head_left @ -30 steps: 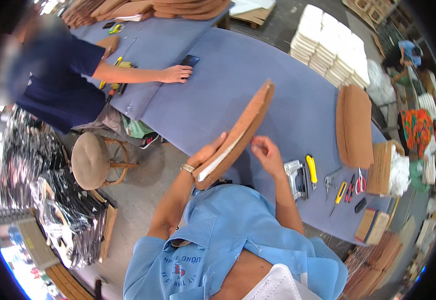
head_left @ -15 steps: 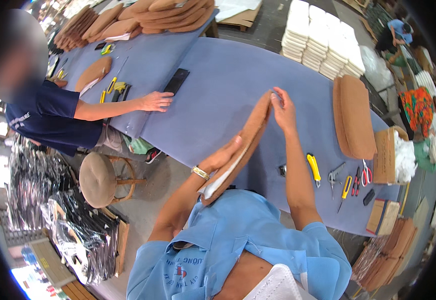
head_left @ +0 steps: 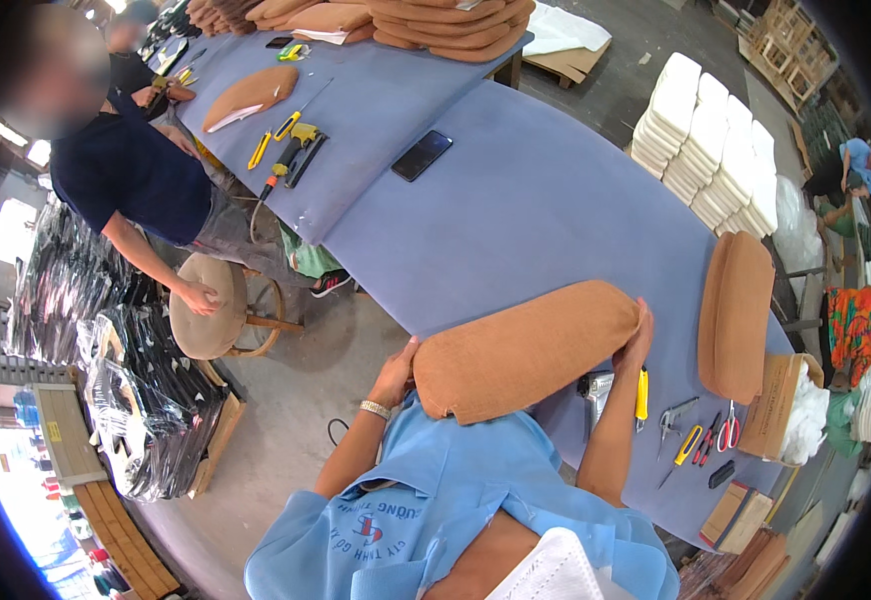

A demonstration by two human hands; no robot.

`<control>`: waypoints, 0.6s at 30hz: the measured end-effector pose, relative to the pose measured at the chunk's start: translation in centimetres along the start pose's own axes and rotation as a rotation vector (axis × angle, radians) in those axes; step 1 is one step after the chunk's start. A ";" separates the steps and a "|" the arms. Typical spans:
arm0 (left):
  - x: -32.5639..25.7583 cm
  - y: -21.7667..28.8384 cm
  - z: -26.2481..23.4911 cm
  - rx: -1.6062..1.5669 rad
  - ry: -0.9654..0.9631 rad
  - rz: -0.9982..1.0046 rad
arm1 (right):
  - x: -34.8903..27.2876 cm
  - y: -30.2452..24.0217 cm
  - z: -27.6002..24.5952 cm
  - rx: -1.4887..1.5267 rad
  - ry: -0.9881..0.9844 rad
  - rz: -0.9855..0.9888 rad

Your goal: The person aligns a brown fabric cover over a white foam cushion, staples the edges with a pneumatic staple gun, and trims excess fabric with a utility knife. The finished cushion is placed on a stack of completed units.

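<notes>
A long brown fabric-covered cushion with rounded ends is held level in front of my body, its smooth face up. My left hand grips its left end, with the fingers partly hidden beneath. At the opposite end my right hand is closed round the edge. Beside my right forearm, a metal tool, perhaps a staple gun, lies partly covered by the cushion. A yellow utility knife rests just past that forearm.
Brown cushions are stacked at the right, near a box of white stuffing. Scissors and a yellow screwdriver lie closer. A phone sits on the blue table. Left, a co-worker's hand touches a stool.
The cushion has turned from edge-on to flat, brown face up, and dropped lower. My right hand has come down with it. The co-worker's hand has left the phone for the stool.
</notes>
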State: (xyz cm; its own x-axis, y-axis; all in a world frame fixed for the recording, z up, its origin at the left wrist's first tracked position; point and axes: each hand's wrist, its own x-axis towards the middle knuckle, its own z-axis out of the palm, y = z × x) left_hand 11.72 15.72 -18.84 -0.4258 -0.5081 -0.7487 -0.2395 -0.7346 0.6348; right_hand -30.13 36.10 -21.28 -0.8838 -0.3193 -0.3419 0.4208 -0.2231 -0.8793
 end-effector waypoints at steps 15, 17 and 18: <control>11.0 6.4 1.8 0.048 0.128 0.426 | 2.8 -4.5 0.1 -0.360 -0.184 -0.140; 11.7 5.5 1.7 0.245 0.209 0.406 | 3.8 -3.3 -1.2 -0.538 -0.113 -0.140; 10.8 5.0 2.1 0.286 0.214 0.316 | 2.6 -2.6 -1.7 -0.538 -0.057 -0.133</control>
State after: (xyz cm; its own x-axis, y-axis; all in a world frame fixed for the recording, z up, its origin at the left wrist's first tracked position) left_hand 4.13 7.52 -23.32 -0.3346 -0.7901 -0.5136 -0.3704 -0.3909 0.8426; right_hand -33.84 37.39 -20.44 -0.9033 -0.3736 -0.2108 0.1291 0.2320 -0.9641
